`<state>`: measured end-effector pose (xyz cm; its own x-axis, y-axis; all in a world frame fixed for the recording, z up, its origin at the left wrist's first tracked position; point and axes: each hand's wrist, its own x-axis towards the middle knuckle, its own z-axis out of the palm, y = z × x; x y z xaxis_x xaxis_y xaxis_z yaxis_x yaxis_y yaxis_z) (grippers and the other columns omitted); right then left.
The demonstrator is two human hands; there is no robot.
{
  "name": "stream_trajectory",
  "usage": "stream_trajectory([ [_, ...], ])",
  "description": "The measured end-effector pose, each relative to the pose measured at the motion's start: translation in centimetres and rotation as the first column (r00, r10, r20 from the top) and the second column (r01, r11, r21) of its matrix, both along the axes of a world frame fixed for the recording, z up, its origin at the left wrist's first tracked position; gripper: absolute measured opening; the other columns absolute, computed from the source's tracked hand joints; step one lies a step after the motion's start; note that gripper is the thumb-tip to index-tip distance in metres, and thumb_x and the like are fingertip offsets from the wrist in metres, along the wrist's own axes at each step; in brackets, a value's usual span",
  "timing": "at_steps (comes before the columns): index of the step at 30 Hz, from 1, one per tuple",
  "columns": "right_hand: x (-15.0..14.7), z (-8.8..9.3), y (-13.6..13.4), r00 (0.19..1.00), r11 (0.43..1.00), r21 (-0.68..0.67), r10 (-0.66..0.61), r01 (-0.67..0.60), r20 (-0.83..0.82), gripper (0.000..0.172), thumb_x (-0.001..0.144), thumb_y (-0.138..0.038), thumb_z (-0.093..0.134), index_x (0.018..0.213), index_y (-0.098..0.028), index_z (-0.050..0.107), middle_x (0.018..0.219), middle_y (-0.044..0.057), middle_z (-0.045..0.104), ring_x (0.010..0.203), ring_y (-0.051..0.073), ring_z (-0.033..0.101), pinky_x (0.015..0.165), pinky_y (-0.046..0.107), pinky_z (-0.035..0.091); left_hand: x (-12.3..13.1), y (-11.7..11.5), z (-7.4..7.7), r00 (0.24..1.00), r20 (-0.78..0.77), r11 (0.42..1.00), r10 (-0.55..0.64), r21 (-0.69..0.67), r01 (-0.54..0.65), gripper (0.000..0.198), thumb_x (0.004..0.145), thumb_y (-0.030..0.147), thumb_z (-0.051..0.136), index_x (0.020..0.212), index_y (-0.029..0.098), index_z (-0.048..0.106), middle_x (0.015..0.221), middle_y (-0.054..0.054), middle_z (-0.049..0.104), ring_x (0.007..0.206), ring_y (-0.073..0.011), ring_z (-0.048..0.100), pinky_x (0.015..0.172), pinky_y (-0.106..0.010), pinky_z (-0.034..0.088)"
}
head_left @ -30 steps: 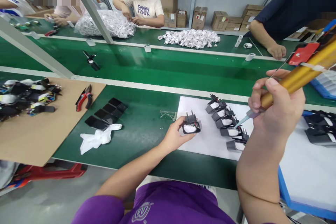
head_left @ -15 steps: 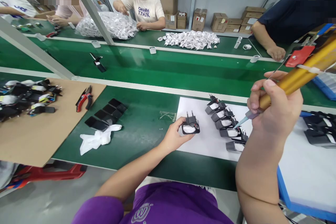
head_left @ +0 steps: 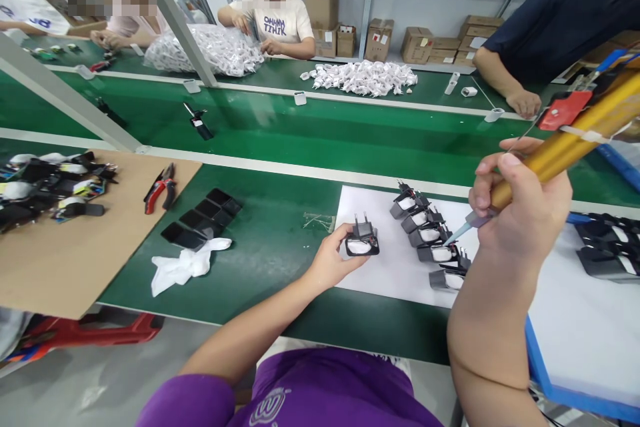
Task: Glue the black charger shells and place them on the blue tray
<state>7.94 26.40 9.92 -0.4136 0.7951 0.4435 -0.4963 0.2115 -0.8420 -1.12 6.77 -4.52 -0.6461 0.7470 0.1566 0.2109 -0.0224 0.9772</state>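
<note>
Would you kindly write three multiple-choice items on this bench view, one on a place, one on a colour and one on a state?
1. Where do the red-handled pliers lie?
A. on the brown board
B. on the white sheet
C. on the far belt

2. What colour is the barrel of the dispenser in the right hand?
A. blue
B. gold
C. black

3. How does the left hand stand to the plug housing?
A. apart from it
B. gripping it
C. pressing it flat with the palm

Answers: 1 A, they rest at the board's near corner; 2 B, the tube shines gold; 3 B, fingers close round the housing.
</note>
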Motion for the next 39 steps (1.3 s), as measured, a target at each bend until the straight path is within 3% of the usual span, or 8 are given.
stream_trajectory([
  [7, 0.3, -0.3, 1.0, 0.998, 0.999, 0.039, 0.025, -0.028, 0.058, 0.01, 0.078, -0.023, 0.064, 0.087, -0.023, 0.061, 0.065, -0.004, 0.059, 0.034, 0.008, 0.04, 0.026, 0.02, 0.022, -1.3, 0.5, -0.5, 0.99, -0.077, 0.981, 0.122, -0.141, -0.132, 0.037, 0.075, 0.031, 0.071, 0.107, 0.019, 0.058, 0.103, -0.006, 0.07, 0.094, -0.0206, 0.066, 0.085, -0.032, 0.051],
  [11, 1.2, -0.6, 2.7, 0.983, 0.991, 0.067, 0.103, -0.114, 0.149, 0.02, 0.08, -0.034, 0.066, 0.093, -0.02, 0.058, 0.069, -0.003, 0.062, 0.036, 0.007, 0.046, 0.028, 0.018, 0.029, -2.5, 1.2, -0.5, 0.972, -0.154, 0.951, 0.175, -0.229, -0.208, 0.038, 0.074, 0.039, 0.07, 0.105, 0.019, 0.058, 0.1, -0.005, 0.071, 0.091, -0.0217, 0.067, 0.082, -0.033, 0.051],
  [18, 3.1, -1.1, 4.9, 0.948, 0.98, 0.087, 0.147, -0.178, 0.284, 0.036, 0.078, -0.046, 0.069, 0.098, -0.019, 0.056, 0.074, -0.002, 0.065, 0.041, 0.008, 0.052, 0.035, 0.02, 0.042, -5.7, 7.9, 0.8, 0.959, -0.221, 0.924, 0.18, -0.297, -0.242, 0.04, 0.072, 0.031, 0.072, 0.109, 0.02, 0.06, 0.102, -0.006, 0.071, 0.091, -0.0239, 0.066, 0.082, -0.034, 0.05],
  [23, 4.4, -2.2, 6.2, 0.93, 0.988, 0.142, -0.113, 0.066, 0.349, 0.045, 0.076, -0.051, 0.068, 0.104, -0.021, 0.05, 0.076, -0.002, 0.065, 0.04, 0.01, 0.052, 0.037, 0.022, 0.043, -7.4, 13.4, 0.6, 0.953, -0.227, 0.912, 0.201, -0.313, -0.266, 0.038, 0.073, 0.027, 0.069, 0.109, 0.016, 0.062, 0.105, -0.01, 0.07, 0.098, -0.0284, 0.064, 0.088, -0.038, 0.048],
  [28, 6.3, -4.5, 6.9, 0.793, 0.866, 0.369, -0.472, 0.336, 0.385, 0.056, 0.075, -0.05, 0.07, 0.114, -0.022, 0.042, 0.085, 0.001, 0.063, 0.051, 0.015, 0.058, 0.05, 0.03, 0.049, -7.1, 14.9, -0.3, 0.984, -0.17, 0.95, 0.053, -0.295, -0.102, 0.032, 0.077, 0.025, 0.062, 0.108, 0.016, 0.065, 0.105, -0.008, 0.072, 0.098, -0.0266, 0.065, 0.089, -0.037, 0.049],
  [33, 8.5, -6.8, 6.4, 0.698, 0.788, 0.519, -0.574, 0.331, 0.428, 0.072, 0.079, -0.049, 0.065, 0.138, -0.022, 0.034, 0.115, 0.014, 0.058, 0.088, 0.024, 0.062, 0.076, 0.044, 0.054, -7.1, 14.7, -0.8, 0.991, -0.127, 0.963, -0.048, -0.269, 0.012, 0.044, 0.078, 0.033, 0.064, 0.119, 0.016, 0.06, 0.117, -0.009, 0.069, 0.105, -0.0267, 0.064, 0.094, -0.038, 0.048],
  [36, 10.6, -8.5, 4.7, 0.645, 0.736, 0.582, -0.637, 0.347, 0.422, 0.079, 0.079, -0.049, 0.064, 0.145, -0.026, 0.029, 0.136, 0.017, 0.043, 0.12, 0.032, 0.047, 0.092, 0.056, 0.046, -7.1, 14.5, -0.8, 0.989, -0.131, 0.96, -0.069, -0.277, 0.03, 0.054, 0.074, 0.036, 0.069, 0.122, 0.014, 0.057, 0.122, -0.013, 0.066, 0.11, -0.0301, 0.061, 0.098, -0.042, 0.046],
  [39, 12.6, -10.7, 1.6, 0.629, 0.754, 0.59, -0.614, 0.288, 0.477, 0.077, 0.08, -0.052, 0.063, 0.146, -0.03, 0.029, 0.137, 0.015, 0.044, 0.119, 0.033, 0.045, 0.091, 0.056, 0.046, -7.2, 14.4, -0.9, 0.988, -0.127, 0.958, -0.089, -0.282, 0.05, 0.056, 0.076, 0.038, 0.068, 0.124, 0.012, 0.055, 0.124, -0.015, 0.064, 0.112, -0.0308, 0.06, 0.099, -0.042, 0.045],
])
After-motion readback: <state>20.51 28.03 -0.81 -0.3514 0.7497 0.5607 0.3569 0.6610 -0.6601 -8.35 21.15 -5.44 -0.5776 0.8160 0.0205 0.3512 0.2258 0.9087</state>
